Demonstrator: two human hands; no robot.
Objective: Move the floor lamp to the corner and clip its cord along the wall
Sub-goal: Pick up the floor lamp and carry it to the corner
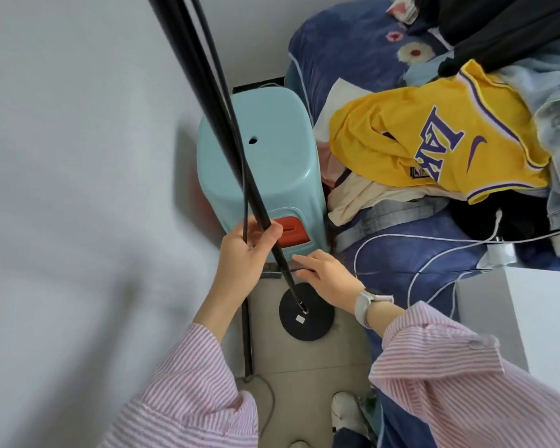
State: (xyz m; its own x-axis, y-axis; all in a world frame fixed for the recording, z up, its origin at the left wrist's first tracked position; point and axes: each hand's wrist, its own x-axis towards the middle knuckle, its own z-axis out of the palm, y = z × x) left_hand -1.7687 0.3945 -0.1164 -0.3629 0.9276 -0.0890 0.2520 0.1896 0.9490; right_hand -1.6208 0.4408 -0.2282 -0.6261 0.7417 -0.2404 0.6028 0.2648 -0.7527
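The black floor lamp pole rises from its round black base on the tiled floor, close to the white wall. Its thin black cord hangs beside the pole. My left hand wraps around the pole low down, with the cord running through the fingers. To its right, my right hand pinches a horizontal stretch of the cord just above the base.
A light blue plastic stool stands behind the lamp against the wall. A bed with a blue cover, a yellow jersey, clothes and white charger cables fills the right side. A white cabinet is at right. My shoe shows below.
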